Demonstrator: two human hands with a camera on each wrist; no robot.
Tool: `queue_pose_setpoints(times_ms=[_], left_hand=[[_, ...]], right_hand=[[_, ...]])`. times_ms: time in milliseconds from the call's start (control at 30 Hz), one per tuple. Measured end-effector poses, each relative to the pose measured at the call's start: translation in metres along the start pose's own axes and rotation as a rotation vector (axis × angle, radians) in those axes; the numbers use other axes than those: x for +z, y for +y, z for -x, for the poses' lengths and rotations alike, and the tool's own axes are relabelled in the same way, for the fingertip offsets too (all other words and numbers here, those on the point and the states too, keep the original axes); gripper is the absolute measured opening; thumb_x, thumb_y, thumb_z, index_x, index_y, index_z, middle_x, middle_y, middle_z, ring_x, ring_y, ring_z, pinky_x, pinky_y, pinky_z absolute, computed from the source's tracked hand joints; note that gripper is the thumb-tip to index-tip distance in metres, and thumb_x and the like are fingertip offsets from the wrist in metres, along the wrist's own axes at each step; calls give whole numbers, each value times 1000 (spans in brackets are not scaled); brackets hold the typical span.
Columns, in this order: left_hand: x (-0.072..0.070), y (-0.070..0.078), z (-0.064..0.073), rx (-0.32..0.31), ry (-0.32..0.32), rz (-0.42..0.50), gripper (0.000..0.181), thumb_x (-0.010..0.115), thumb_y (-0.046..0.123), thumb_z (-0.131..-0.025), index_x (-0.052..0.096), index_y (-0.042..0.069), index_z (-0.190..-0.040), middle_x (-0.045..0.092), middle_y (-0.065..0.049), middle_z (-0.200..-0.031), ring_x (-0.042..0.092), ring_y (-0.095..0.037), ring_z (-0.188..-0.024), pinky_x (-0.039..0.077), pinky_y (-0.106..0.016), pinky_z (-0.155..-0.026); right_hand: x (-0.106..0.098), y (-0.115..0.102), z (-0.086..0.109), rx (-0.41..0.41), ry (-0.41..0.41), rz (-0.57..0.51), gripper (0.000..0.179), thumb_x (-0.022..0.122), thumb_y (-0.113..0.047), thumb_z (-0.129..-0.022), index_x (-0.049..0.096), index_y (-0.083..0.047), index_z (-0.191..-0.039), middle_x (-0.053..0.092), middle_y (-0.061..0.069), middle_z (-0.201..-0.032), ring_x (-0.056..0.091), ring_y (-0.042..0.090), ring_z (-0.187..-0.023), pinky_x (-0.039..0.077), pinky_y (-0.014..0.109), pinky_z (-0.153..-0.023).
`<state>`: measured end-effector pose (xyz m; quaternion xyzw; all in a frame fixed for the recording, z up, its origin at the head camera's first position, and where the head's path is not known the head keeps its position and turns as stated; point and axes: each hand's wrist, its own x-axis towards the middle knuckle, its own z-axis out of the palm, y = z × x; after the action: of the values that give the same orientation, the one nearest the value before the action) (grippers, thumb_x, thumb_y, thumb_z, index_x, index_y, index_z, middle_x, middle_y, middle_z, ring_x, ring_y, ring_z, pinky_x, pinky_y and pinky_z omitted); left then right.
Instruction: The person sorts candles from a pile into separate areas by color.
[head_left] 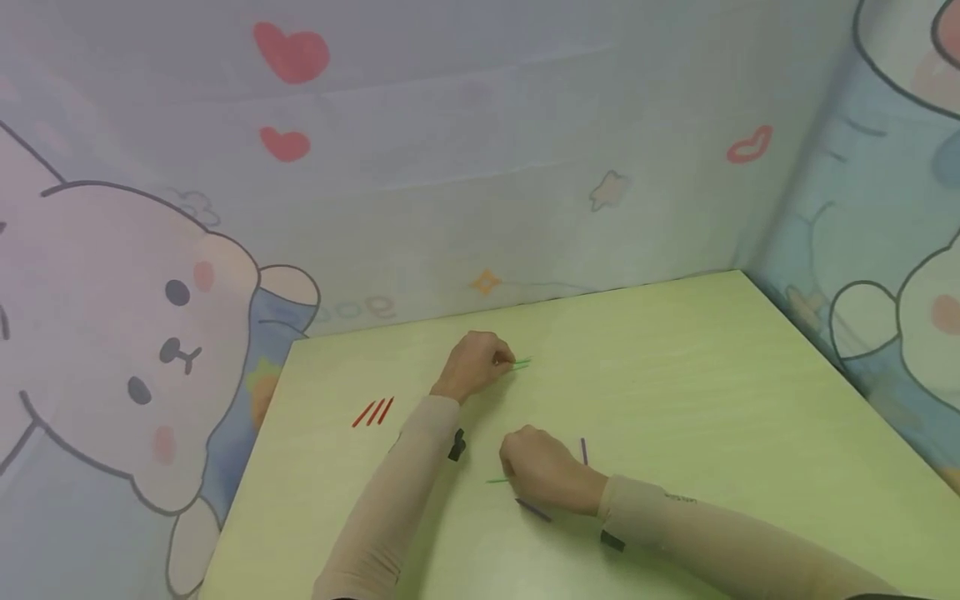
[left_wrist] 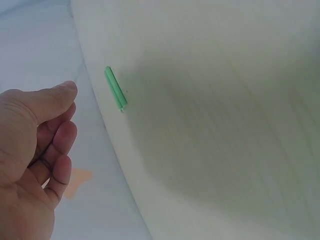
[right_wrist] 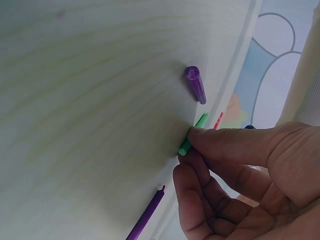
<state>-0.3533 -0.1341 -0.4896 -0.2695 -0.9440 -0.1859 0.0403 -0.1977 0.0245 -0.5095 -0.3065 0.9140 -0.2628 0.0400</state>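
Note:
My right hand (head_left: 546, 471) pinches a thin green candle (right_wrist: 201, 121) between thumb and fingertips, just over the table. One purple candle (right_wrist: 146, 212), its wick showing, and another purple candle (right_wrist: 196, 85) lie on either side of that hand. Farther back, my left hand (head_left: 474, 364) hovers beside two green candles (left_wrist: 115, 89) lying close together on the table. Its thumb and fingers (left_wrist: 63, 136) are bent loosely with nothing between them. Three red candles (head_left: 372, 412) lie slanted in a row, left of the left forearm.
The pale yellow-green table (head_left: 675, 375) reaches back to a cloth wall (head_left: 450, 208) printed with hearts and cartoon animals. Another printed cloth (head_left: 892, 250) stands along the right edge. Both sleeved forearms reach in from the front, each with a dark piece under its wrist.

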Motion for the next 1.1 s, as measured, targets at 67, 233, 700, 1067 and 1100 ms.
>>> queue_pose_setpoints(times_ms=[67, 233, 700, 1067, 1100], left_hand=[[-3, 1, 3, -3, 4, 7, 9, 84, 11, -101, 89, 14, -107, 83, -2, -106, 77, -17, -96, 64, -33, -88], [-5, 2, 9, -13, 0, 41, 9, 84, 12, -101, 89, 13, -109, 83, -2, -107, 76, -17, -96, 64, -33, -87], [1, 8, 35, 14, -78, 256, 7, 86, 12, -99, 88, 11, -105, 82, 1, -100, 73, -10, -88, 62, -27, -82], [21, 20, 50, 77, -238, 403, 5, 90, 12, -96, 89, 13, -101, 85, 6, -96, 75, -2, -82, 62, -22, -80], [21, 21, 51, 86, -251, 405, 5, 89, 11, -96, 89, 13, -101, 84, 6, -96, 75, -1, -82, 62, -22, -80]], right_hand=[[-1, -1, 0, 3, -6, -6, 41, 58, 21, -76, 54, -17, -58, 44, -11, -57, 39, 5, -53, 35, 20, -46], [0, -2, 0, 21, -15, -14, 43, 58, 21, -78, 52, -17, -58, 41, -11, -57, 37, 6, -54, 32, 20, -47], [5, 3, 4, 15, 22, -44, 39, 61, 18, -84, 59, -16, -64, 54, -7, -65, 46, 7, -61, 43, 22, -54], [11, 6, 6, 14, 56, -18, 39, 63, 12, -92, 55, -16, -67, 46, -9, -64, 43, 7, -61, 35, 22, -51], [11, 5, 6, 10, 59, -13, 39, 63, 12, -93, 55, -16, -66, 45, -9, -64, 42, 7, -60, 34, 22, -50]])
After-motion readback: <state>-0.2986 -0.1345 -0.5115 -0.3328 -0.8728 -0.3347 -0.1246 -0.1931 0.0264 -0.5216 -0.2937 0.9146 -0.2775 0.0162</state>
